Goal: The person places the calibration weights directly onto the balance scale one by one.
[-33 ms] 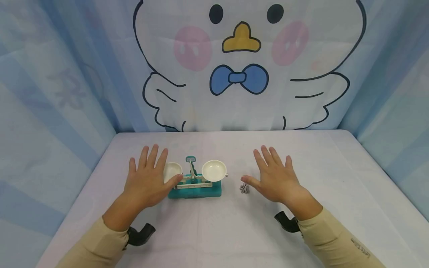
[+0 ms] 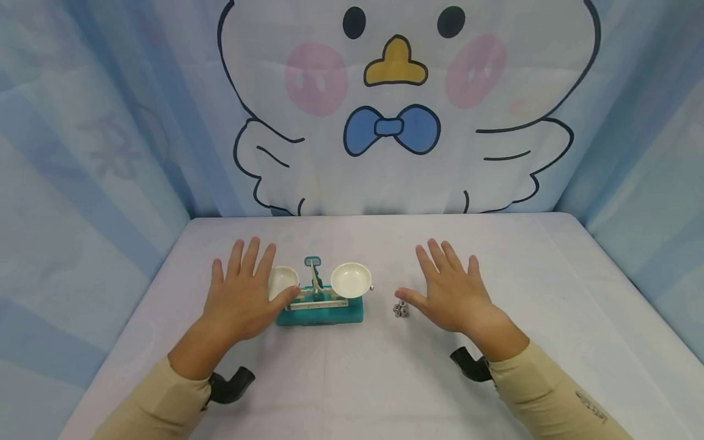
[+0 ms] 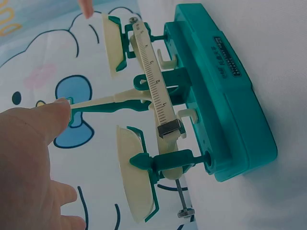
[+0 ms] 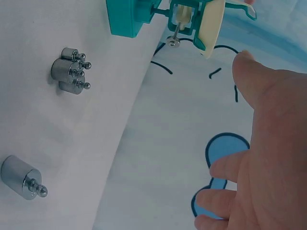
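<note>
A teal balance scale [image 2: 330, 315] with two cream pans stands on the white table, its ruled beam [image 3: 153, 74] and black slider [image 3: 169, 127] facing the person. My left hand [image 2: 239, 299], fingers straight and spread, hovers at the scale's left side and overlaps the left pan [image 2: 282, 281] in the head view. The right pan [image 2: 352, 281] holds nothing. Farther right my right hand [image 2: 453, 296] is spread palm down, holding nothing. Near its thumb stands a cluster of small metal weights [image 4: 69, 71]. A larger knobbed weight [image 4: 21, 177] stands apart, hidden under this hand in the head view.
The white tabletop [image 2: 352, 379] runs back to a curtain [image 2: 396, 177] printed with a cartoon bird in a blue bow tie. Pale blue curtains [image 2: 71, 183] hang at both sides. A black wrist mount [image 2: 231, 386] sticks out from each sleeve.
</note>
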Action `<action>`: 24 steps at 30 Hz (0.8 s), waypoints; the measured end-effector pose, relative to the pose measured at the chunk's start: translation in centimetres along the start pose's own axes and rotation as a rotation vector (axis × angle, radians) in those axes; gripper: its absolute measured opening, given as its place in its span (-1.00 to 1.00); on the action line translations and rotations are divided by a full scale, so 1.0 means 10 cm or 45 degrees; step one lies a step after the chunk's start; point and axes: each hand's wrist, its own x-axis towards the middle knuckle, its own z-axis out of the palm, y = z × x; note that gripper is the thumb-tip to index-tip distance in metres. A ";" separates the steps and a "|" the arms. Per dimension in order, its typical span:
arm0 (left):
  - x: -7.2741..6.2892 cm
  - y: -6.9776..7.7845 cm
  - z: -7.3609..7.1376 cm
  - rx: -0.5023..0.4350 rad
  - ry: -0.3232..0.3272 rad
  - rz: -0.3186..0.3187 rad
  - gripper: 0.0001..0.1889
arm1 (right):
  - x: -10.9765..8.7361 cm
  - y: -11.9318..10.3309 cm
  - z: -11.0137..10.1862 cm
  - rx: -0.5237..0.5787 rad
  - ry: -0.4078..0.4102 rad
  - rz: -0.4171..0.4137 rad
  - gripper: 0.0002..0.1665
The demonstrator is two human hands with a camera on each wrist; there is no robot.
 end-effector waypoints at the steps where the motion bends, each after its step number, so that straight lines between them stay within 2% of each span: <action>1: 0.00 0.00 0.00 0.004 0.000 -0.001 -0.05 | 0.00 0.00 0.00 0.002 -0.002 0.001 0.10; 5: 0.00 0.00 0.01 -0.003 -0.003 0.001 -0.02 | 0.00 0.00 0.00 0.003 -0.006 -0.001 0.10; 9: 0.01 -0.04 0.03 -0.062 0.028 0.048 0.04 | 0.00 0.02 -0.01 0.018 0.031 -0.030 0.12; 12: 0.00 -0.11 0.04 -0.216 0.081 0.093 0.07 | 0.01 0.03 0.00 0.069 0.090 -0.077 0.11; 14: -0.01 -0.16 0.05 -0.356 0.098 0.085 0.10 | 0.00 0.04 0.02 0.137 0.124 -0.113 0.09; 18: -0.06 -0.24 0.09 -0.578 0.116 0.002 0.10 | -0.01 0.05 0.10 0.315 0.157 -0.160 0.00; 24: -0.16 -0.35 0.22 -0.758 0.163 -0.057 -0.06 | -0.04 0.05 0.24 0.530 0.212 -0.150 -0.14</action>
